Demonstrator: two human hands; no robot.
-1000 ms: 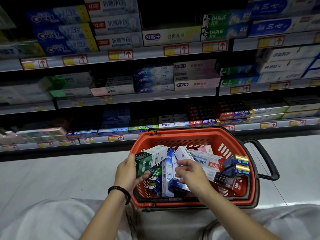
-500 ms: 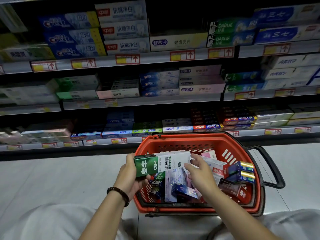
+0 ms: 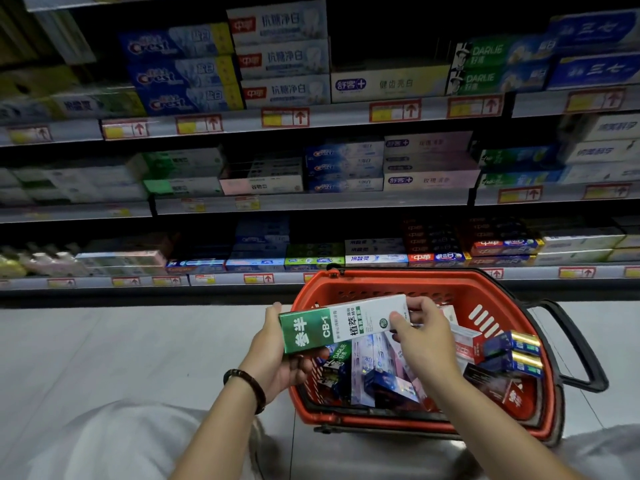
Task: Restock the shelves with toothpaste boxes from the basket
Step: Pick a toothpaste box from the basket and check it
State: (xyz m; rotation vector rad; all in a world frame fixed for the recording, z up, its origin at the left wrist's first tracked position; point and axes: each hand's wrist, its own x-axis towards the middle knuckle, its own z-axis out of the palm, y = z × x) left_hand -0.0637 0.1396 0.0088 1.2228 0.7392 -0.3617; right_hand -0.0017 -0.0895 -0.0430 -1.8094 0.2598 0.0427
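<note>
A green and white toothpaste box (image 3: 341, 323) is held level above the red basket (image 3: 485, 296). My left hand (image 3: 277, 355) grips its green end from below. At the white end, my right hand (image 3: 420, 336) pinches it between thumb and fingers. Inside the basket lie several more toothpaste boxes (image 3: 388, 372), among them a blue and gold pair (image 3: 512, 355) and a dark red one (image 3: 498, 386). Stocked shelves (image 3: 311, 202) rise in three tiers behind the basket.
The basket stands on a pale tiled floor (image 3: 121, 348) right in front of the bottom shelf, its black handle (image 3: 581, 344) sticking out to the right. My knees in light trousers (image 3: 97, 441) frame the lower edge. Price tags (image 3: 285, 117) line the shelf rails.
My left hand lifted the green and white box out of the basket and turned it level. My right hand left the boxes in the basket and took hold of its white end.
</note>
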